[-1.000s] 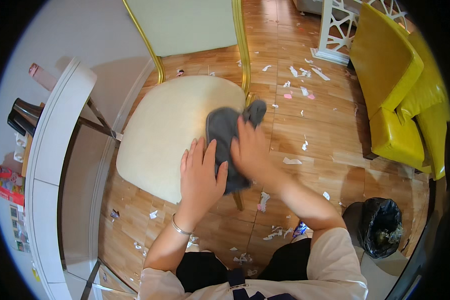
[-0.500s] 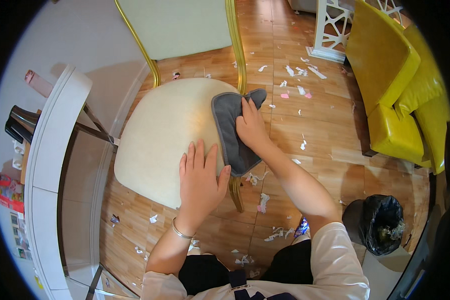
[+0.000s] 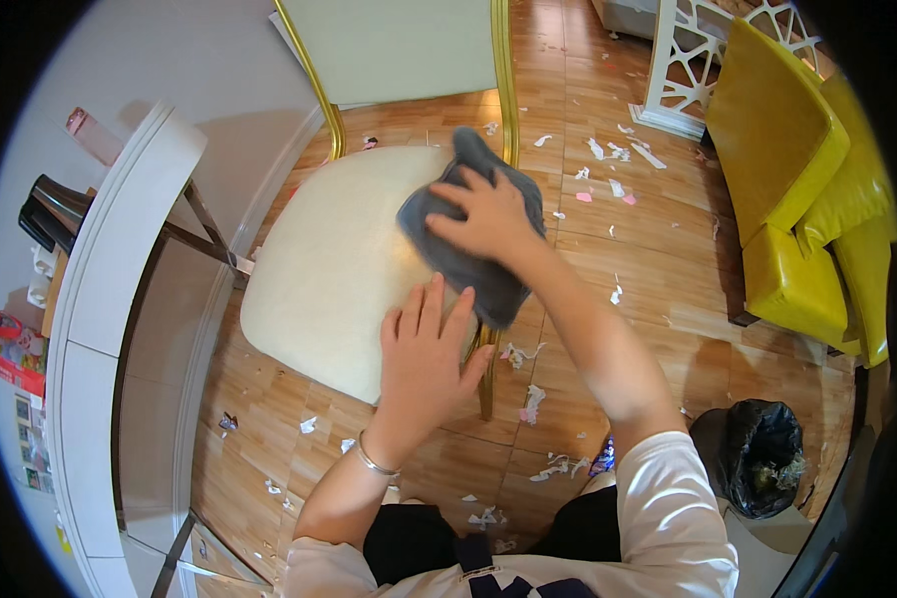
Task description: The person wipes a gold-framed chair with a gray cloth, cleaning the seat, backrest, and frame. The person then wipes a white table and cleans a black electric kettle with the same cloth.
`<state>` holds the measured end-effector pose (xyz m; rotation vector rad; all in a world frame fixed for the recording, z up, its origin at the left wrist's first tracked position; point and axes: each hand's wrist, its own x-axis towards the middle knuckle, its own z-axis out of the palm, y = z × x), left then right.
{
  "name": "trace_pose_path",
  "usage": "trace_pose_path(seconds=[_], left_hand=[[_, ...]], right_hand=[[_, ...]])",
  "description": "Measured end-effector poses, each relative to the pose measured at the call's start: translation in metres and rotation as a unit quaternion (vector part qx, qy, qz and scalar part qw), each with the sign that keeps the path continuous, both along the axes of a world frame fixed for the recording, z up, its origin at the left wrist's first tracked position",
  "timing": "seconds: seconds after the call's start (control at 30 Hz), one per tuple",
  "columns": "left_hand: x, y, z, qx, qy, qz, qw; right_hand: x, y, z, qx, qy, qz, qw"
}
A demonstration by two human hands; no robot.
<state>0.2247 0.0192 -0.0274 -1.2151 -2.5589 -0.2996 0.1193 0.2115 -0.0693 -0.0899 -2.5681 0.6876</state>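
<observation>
A chair with a cream padded seat [image 3: 319, 249] and gold frame stands before me. My right hand [image 3: 488, 214] holds a dark grey cloth [image 3: 468, 274] against the right side of the seat. Its fingers are spread and slightly bent over the cloth. One corner of the cloth sticks up toward the backrest [image 3: 409, 50], and its right edge hangs past the seat. My left hand [image 3: 424, 349], with a bangle at the wrist, is open, its fingers stretched out on the seat's near right edge. The cloth hides part of the seat and the frame beneath.
Paper scraps [image 3: 608, 149] litter the wooden floor [image 3: 658, 329]. A white counter [image 3: 100, 299] runs along the left, bearing a pink bottle [image 3: 95, 137] and a red package [image 3: 15, 354]. At right are a yellow sofa [image 3: 782, 149] and a black-lined bin [image 3: 757, 458]. A white lattice screen [image 3: 673, 60] stands far right.
My right hand has moved leftward over the seat with the cloth, its fingers now more spread. The cloth's top corner has swung up and left. The view has shifted slightly.
</observation>
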Motion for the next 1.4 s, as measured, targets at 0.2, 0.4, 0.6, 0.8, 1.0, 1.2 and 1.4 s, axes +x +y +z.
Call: trace_pose_path(seconds=[0.2,0.4,0.6,0.8,1.0,1.2,1.4], left_hand=[[-0.001,0.004,-0.003,0.084,0.005,0.007,0.996],[-0.002,-0.012,-0.005,0.143,-0.006,-0.074,0.987],[0.002,-0.029,0.004,0.109,-0.019,-0.088,0.990],[0.006,-0.072,0.003,0.059,0.041,-0.005,0.997],[0.010,-0.108,0.011,0.061,0.010,0.187,0.980],[0.010,-0.070,-0.006,0.052,-0.032,0.098,0.993],[-0.019,-0.125,-0.024,0.116,0.004,0.137,0.984]], right_hand=[[-0.016,0.021,0.004,-0.105,-0.066,-0.070,0.990],[0.064,-0.043,-0.015,0.036,0.060,0.061,0.996],[0.108,-0.055,0.015,-0.018,0.026,0.289,0.957],[0.103,-0.034,0.021,-0.184,0.089,0.268,0.941],[0.107,-0.049,0.022,-0.132,0.079,0.285,0.946],[0.110,-0.077,0.027,-0.195,0.058,0.319,0.926],[0.106,-0.092,0.033,-0.141,0.122,0.282,0.941]])
